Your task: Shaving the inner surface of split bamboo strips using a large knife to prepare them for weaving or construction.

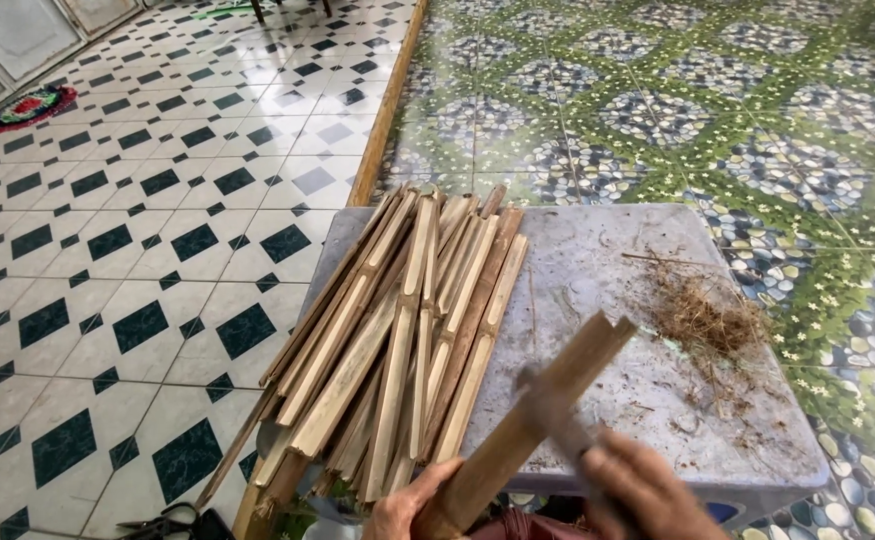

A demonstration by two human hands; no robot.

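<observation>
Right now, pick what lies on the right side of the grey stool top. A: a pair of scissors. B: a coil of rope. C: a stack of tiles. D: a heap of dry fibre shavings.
D: a loose heap of dry brown shavings lies on the right of the grey stool top, apart from the bamboo strips piled on its left.

Roughly fifteen split bamboo slats [397, 330], one stool [607, 250], one fibre heap [702, 315], two hands [647, 490].

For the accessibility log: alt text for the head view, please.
A left hand holds a bamboo strip while the right hand sets a blurred blade against it, over a grey stool bearing a pile of split bamboo and fibre shavings.
</observation>
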